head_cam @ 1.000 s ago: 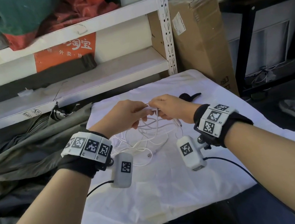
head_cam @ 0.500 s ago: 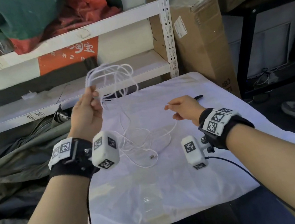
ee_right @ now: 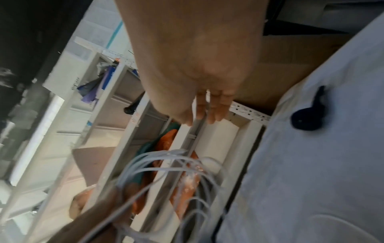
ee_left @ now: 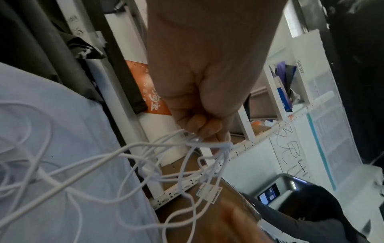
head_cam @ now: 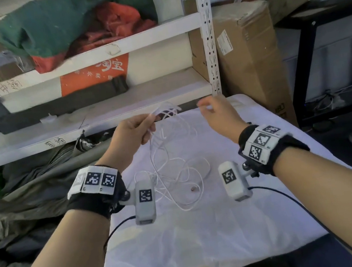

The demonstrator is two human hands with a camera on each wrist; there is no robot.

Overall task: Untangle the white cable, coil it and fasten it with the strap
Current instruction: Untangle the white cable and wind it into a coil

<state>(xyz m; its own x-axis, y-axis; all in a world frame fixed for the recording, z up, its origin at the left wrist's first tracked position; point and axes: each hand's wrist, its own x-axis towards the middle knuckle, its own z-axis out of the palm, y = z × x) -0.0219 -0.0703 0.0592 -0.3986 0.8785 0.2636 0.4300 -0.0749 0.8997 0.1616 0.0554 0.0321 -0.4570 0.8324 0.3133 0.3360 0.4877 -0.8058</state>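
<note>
Over the white cloth [head_cam: 210,232] before the metal shelving [head_cam: 208,34], the left hand [head_cam: 133,135], lower than before, pinches the white cable [head_cam: 175,163]; the right hand [head_cam: 216,115], risen, hangs loose-fingered.

cluttered white shelving [head_cam: 78,56], cardboard boxes [head_cam: 248,56]

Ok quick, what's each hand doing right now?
Left hand: pinching a bunch of white cable loops, lifted off the table.
Right hand: open, fingers relaxed, holding nothing.
</note>
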